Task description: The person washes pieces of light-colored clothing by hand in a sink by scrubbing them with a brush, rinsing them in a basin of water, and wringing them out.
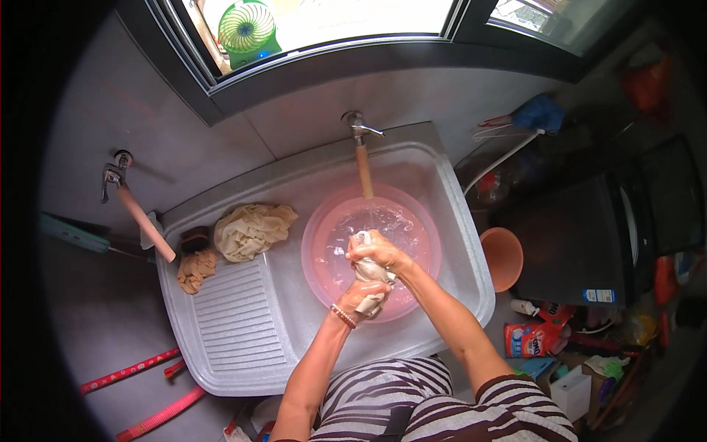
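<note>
Both hands grip a wet, pale cloth (371,271), twisted between them above a pink plastic basin (317,282). My left hand (356,298), with a beaded bracelet at the wrist, clasps the lower end. Clenched round the upper end is my right hand (378,248). The basin stands in the deep part of a grey laundry sink (298,326) and holds rippling water. Just beyond my right hand, water runs from a hose (363,171) fitted on a wall tap (356,124).
On the sink's left lie a crumpled cream cloth (251,229), a smaller tan cloth (197,271) and a dark brush (195,239), above the ribbed washboard (237,320). A second tap (114,171) has a hose. Right of the sink are an orange bucket (501,259) and a black appliance (558,243).
</note>
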{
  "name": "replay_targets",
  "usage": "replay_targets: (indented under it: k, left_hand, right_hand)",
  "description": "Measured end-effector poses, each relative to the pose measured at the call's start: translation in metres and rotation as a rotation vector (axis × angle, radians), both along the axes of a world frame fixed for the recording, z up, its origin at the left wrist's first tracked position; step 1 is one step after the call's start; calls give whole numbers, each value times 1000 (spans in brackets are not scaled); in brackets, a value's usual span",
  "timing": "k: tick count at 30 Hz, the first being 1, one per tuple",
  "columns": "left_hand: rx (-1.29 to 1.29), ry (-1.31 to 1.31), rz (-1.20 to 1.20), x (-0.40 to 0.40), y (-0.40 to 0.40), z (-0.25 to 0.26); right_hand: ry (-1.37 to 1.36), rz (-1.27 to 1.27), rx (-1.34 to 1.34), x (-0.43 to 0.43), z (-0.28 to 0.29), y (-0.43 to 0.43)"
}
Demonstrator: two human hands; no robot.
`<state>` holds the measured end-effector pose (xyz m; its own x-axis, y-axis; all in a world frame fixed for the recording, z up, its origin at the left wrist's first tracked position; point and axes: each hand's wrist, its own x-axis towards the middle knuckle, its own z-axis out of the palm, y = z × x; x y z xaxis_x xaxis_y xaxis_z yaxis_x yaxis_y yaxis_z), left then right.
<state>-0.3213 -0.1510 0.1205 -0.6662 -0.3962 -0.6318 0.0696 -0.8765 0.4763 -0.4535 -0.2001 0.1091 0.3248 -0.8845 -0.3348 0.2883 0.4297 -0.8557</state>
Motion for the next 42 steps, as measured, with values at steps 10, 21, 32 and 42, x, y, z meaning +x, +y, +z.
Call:
replay_targets:
  k: [10,21,32,42]
  left_hand:
    - [-286,-174,81,-7,11,-18]
    - [-488,-232,18,3,14,1]
    - [-497,-85,-141,73,21,62]
    - [-513,138,-243,74,40,51]
  right_hand:
    - [768,-73,-160,24,17,7]
    - [730,-205,-167,26,24,22]
    - [619,-112,-395,-33,99,99]
    - [847,179,-391,-1,142,121]
